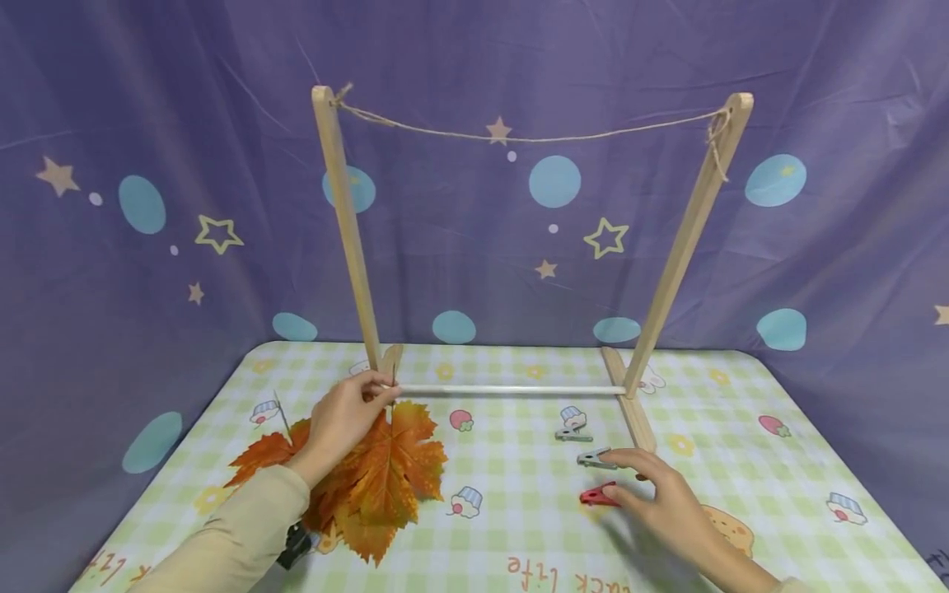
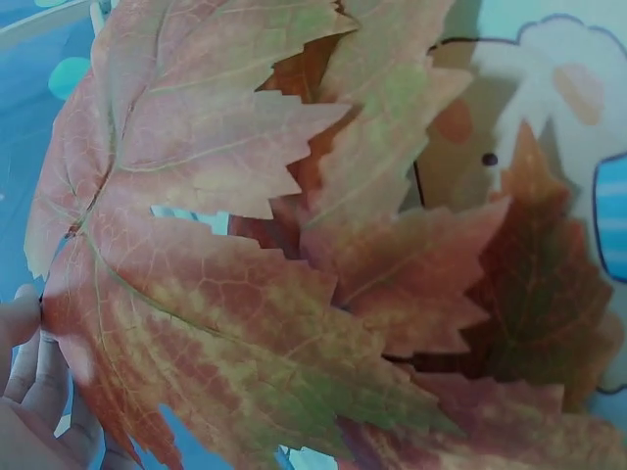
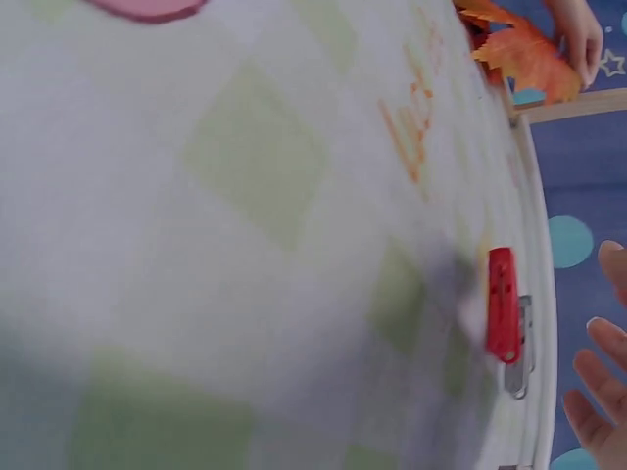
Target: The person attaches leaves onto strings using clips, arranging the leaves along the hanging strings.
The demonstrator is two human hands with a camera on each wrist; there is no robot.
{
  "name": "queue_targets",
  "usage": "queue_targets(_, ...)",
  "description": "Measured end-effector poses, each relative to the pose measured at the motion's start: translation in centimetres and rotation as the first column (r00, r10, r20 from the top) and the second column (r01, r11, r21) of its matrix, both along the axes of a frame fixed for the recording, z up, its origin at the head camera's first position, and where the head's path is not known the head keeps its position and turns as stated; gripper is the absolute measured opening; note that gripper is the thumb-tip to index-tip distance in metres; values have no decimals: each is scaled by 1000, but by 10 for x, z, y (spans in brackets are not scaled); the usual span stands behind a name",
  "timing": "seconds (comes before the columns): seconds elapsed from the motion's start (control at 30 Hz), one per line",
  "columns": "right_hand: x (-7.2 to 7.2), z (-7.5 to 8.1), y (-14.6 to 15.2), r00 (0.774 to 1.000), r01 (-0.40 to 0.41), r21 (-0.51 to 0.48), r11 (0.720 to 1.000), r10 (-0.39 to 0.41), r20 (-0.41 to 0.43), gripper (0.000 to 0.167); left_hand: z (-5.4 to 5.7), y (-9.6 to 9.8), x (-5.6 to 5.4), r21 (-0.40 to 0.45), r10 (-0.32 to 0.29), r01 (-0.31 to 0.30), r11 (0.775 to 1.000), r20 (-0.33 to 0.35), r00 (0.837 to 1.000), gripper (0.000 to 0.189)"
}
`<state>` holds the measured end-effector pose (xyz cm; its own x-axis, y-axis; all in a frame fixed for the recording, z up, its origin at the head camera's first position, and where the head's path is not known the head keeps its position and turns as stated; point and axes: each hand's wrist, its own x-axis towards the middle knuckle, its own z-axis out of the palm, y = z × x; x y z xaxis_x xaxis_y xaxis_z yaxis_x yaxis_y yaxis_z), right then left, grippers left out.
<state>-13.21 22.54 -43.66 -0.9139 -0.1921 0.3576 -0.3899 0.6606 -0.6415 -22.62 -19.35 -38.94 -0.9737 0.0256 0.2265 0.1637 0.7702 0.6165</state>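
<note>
My left hand [image 1: 347,418] pinches the stem of an orange maple leaf [image 1: 393,478] between thumb and fingers, near the foot of the wooden frame's left post. In the left wrist view the leaf's veined blade [image 2: 225,294] spreads beside the fingers, overlapping other leaves. My right hand [image 1: 663,498] hovers over the right side of the table, thumb and fingers spread. Close to its fingertips lie a red clothespin [image 1: 597,494] and a grey clothespin [image 1: 595,459]. Another grey clothespin [image 1: 573,435] lies farther back.
Two wooden posts [image 1: 685,239] carry a sagging twine [image 1: 534,140] between their tops. A white rod [image 1: 504,389] joins them low down. More maple leaves [image 1: 267,453] lie left under my forearm, beside a black object [image 1: 295,545]. A purple curtain [image 1: 460,49] hangs behind.
</note>
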Motion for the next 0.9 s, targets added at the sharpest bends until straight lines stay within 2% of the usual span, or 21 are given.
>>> queue_targets(0.13,0,-5,7,999,-29,-15,999,30,39,37,4,0,4,-6,-11,11,1000,15,1000,30)
queue_targets(0.3,-3,-11,13,984,-43,-32,999,48,171,41,10,-1,10,-14,-26,26,1000,11,1000,32)
queue_targets(0.37,-4,-14,15,979,-52,-26,998,56,198,42,13,-1,12,-17,-35,36,999,5,999,30)
queue_targets(0.63,-8,-21,16,970,-79,48,996,65,233,40,26,1,19,11,-77,77,997,-24,997,20)
queue_targets(0.9,-9,-23,15,977,-100,84,991,82,196,38,46,4,23,-41,-104,101,994,-91,990,17)
